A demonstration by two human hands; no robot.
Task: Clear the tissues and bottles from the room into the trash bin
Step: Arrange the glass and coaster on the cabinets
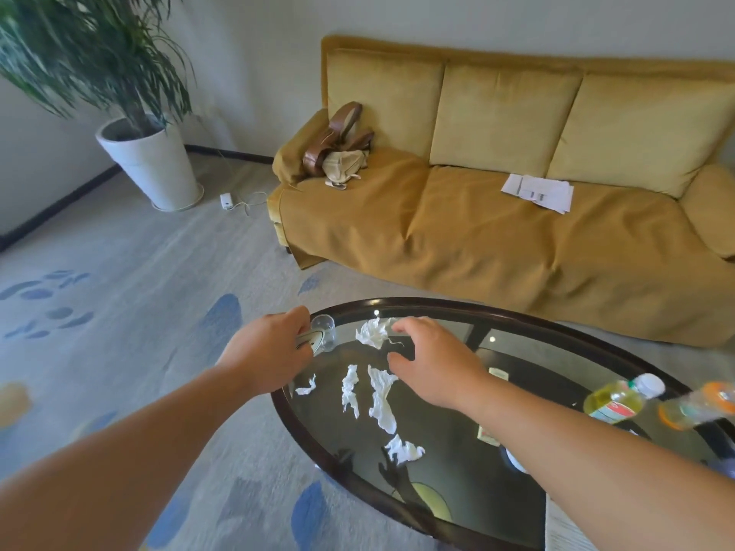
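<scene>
Your left hand (270, 351) gripped a clear bottle (324, 332) at ten o'clock on the table (287, 416), your right hand (433, 367) hovered open-fingered (empty) over a crumpled tissue (373, 332)

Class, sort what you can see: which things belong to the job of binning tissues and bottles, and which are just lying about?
Belongs to the job: crumpled tissue; four torn tissue pieces on the glass table; clear bottle gripped by the left hand; yellow bottle; orange-capped bottle.

Just lying about: bag and papers on the sofa; potted plant; white plug on the floor.
</scene>
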